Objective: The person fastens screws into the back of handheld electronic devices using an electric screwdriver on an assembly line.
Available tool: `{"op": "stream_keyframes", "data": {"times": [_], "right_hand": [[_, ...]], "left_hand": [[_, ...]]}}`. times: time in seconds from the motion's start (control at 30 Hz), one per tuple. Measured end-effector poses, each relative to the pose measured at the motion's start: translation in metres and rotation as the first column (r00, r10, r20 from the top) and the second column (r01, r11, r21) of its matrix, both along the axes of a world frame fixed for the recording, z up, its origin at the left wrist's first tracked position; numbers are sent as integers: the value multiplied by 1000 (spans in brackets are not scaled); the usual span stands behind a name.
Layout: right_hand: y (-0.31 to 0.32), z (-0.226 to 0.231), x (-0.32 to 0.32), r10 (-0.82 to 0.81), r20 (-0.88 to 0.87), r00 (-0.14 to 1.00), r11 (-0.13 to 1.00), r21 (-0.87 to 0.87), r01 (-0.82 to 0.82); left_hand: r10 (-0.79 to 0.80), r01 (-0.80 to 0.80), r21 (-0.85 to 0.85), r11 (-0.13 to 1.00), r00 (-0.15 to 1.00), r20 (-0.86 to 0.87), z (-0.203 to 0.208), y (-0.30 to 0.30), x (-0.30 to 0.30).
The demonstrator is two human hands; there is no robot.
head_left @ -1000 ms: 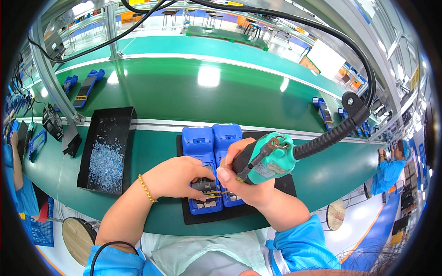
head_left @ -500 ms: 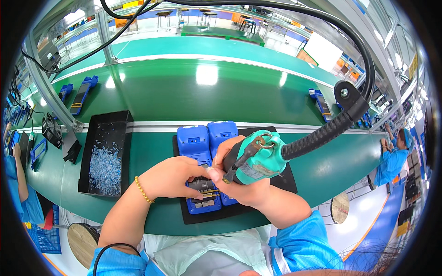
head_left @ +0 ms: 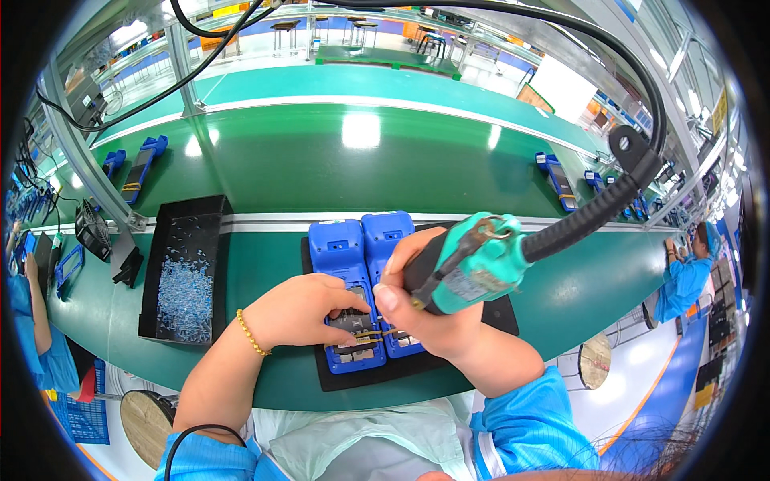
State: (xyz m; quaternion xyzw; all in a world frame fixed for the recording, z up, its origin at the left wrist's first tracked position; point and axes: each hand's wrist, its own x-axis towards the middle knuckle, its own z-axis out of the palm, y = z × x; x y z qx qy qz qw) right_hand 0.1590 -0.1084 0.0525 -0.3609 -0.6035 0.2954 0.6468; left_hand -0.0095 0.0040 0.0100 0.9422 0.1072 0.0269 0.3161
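Two blue handheld terminals, a left one and a right one, lie side by side on a black mat. Their inner parts show on the lower half, and a yellowish strip crosses them. My left hand rests on the left terminal, thumb and forefinger apart and touching its exposed parts. Wrapped round a green and black electric screwdriver is my right hand, held above the right terminal. The screwdriver's tip is hidden by the hand. A black corrugated sleeve runs up from the tool.
A black tray with small blue and clear bits stands left of the mat. Beyond a metal rail, more blue terminals lie on the green surface. A co-worker sits far right; another person's arm shows far left.
My right hand and the screwdriver have moved to the right, slightly away from my left hand, uncovering more of the right terminal. My left hand stays in place.
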Motion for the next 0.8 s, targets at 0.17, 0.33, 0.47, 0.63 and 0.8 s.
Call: {"op": "stream_keyframes", "data": {"times": [0.17,0.33,0.47,0.63,0.8], "right_hand": [[-2,4,1,2,-176,984,1000,14,1],[-2,6,6,-97,18,995,995,11,97],[5,-3,6,-102,87,991,995,15,101],[7,-5,7,-98,93,991,995,12,97],[9,-9,6,-53,51,997,998,-22,54]], "left_hand": [[25,-32,38,999,985,168,-12,-9,6],[17,-39,140,989,987,157,-13,-15,10],[39,-52,125,991,994,104,-4,-17,10],[7,-20,158,987,997,82,-7,-19,11],[-27,-2,189,982,989,147,-18,-17,9]]}}
